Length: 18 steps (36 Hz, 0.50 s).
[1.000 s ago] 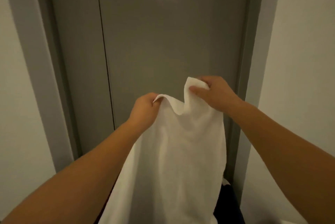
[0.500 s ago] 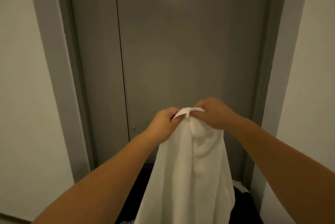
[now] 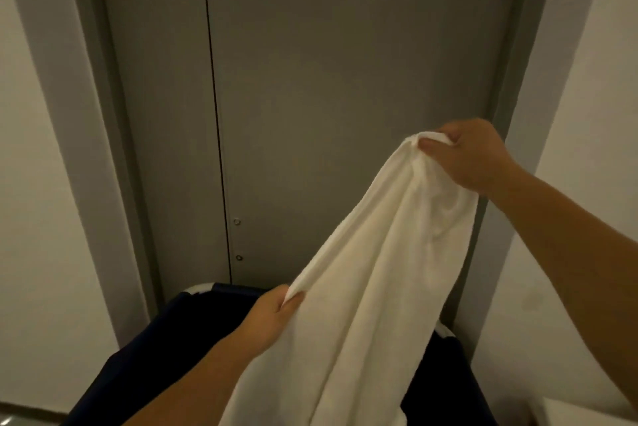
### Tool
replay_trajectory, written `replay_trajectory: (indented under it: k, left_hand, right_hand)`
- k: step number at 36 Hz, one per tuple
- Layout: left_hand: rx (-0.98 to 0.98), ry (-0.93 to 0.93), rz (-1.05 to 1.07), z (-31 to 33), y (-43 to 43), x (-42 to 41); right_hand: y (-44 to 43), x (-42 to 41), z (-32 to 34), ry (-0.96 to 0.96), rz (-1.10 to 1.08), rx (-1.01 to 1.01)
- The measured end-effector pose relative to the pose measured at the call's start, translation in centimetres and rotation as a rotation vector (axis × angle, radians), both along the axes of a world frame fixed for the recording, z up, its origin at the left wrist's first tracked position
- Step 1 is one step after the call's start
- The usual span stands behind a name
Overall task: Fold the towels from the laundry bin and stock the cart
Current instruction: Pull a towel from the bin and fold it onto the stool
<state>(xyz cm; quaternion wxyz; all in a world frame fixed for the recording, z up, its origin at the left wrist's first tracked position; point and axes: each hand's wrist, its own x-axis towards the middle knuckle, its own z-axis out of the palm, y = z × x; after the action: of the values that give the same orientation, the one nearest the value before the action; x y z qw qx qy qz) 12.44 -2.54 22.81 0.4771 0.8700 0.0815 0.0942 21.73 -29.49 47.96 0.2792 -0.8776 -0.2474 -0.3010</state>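
Note:
A white towel hangs in front of me over a dark blue laundry bin. My right hand grips the gathered top of the towel, held high at the right. Lower and to the left, my left hand pinches the towel's left edge just above the bin's rim. The cloth stretches at a slant between the two hands and drapes down out of the frame. The inside of the bin is dark and mostly hidden behind the towel.
A grey double door with a grey frame stands right behind the bin. White walls flank it on both sides. A pale object shows at the bottom right corner.
My hands, together at the towel's top half a second ago, have parted: the left slid down the edge toward the bin, the right moved up and right. The view tilted down, showing the bin.

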Motion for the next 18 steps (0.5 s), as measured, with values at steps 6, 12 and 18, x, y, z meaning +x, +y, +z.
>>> replay_trajectory:
  k: [6, 12, 18]
  left_hand:
    - [0.184, -0.167, 0.093, 6.3, 0.5, 1.9]
    - [0.426, -0.477, 0.004, 19.3, -4.1, 4.2]
    - [0.506, -0.507, -0.051, 24.9, -6.5, 4.3]
  right_hand:
    - [-0.9, 1.1, -0.8, 0.064, -0.094, -0.083]
    - [0.5, 0.3, -1.4, 0.081, 0.079, -0.151]
    - [1.6, -0.8, -1.8, 0.183, 0.254, -0.060]
